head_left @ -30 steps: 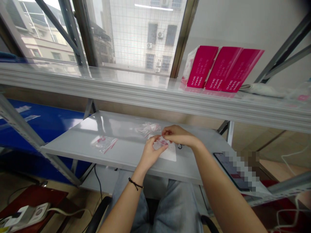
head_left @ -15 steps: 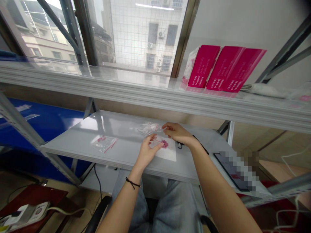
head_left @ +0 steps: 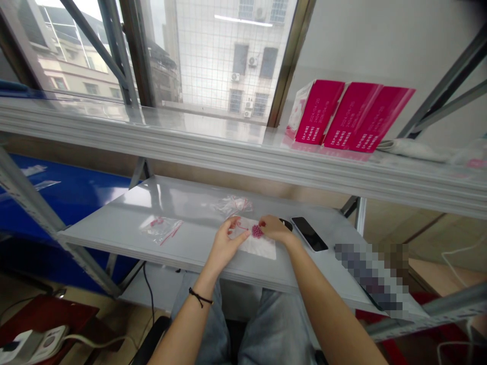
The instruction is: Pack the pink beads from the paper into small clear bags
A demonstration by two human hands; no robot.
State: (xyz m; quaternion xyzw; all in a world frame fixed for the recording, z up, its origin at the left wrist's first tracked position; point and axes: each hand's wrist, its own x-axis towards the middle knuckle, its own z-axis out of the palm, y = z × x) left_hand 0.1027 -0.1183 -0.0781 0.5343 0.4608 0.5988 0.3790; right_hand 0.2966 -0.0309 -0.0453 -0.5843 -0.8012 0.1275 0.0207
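Right now, at the ctr of the frame, the left hand [head_left: 227, 241] is spreading its thumb apart from its curled fingers, w/ a small red-lined clear bag [head_left: 242, 227] showing in the gap, prob. so its mouth is staying reachable; can't tell how firm the hold is. Just right of it, the right hand [head_left: 273, 227] is bunching its fingers narrowly against a pink bead cluster [head_left: 257, 231]; can't tell if they're pinching it. The beads are sitting over a white sheet [head_left: 263, 249] on the tabletop [head_left: 198, 238], prob. b/c pink is showing up well there. A phone [head_left: 309, 233] is lying right of ctr, apart from the work, and a clear-bag pile [head_left: 234, 204] is lying just beyond the hands, presumably for easy reach.
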